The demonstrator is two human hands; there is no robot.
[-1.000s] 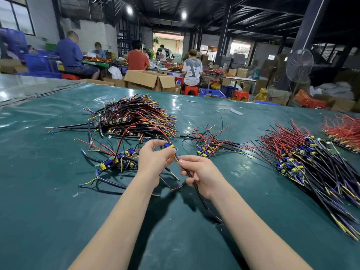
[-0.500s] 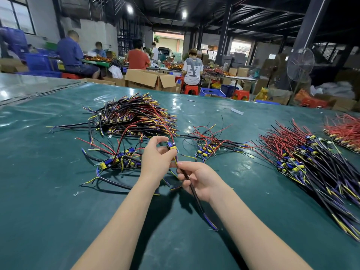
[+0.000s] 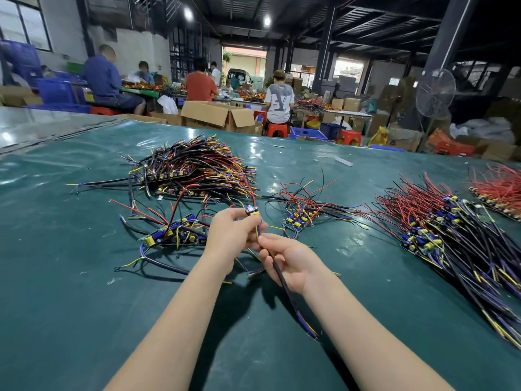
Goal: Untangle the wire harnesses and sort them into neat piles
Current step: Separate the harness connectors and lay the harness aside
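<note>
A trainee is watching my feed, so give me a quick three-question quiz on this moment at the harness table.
1. True or false: the left hand and right hand hold the same harness.
2. Which hand pinches the harness's small board? A left, B right, C neither.
3. Fill in: the mostly red pile lies to the person's ____.
Key: 1 true; 2 A; 3 right.

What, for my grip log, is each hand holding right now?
Left hand: pinches the harness at its board end.
Right hand: grips that harness's cable.
</note>
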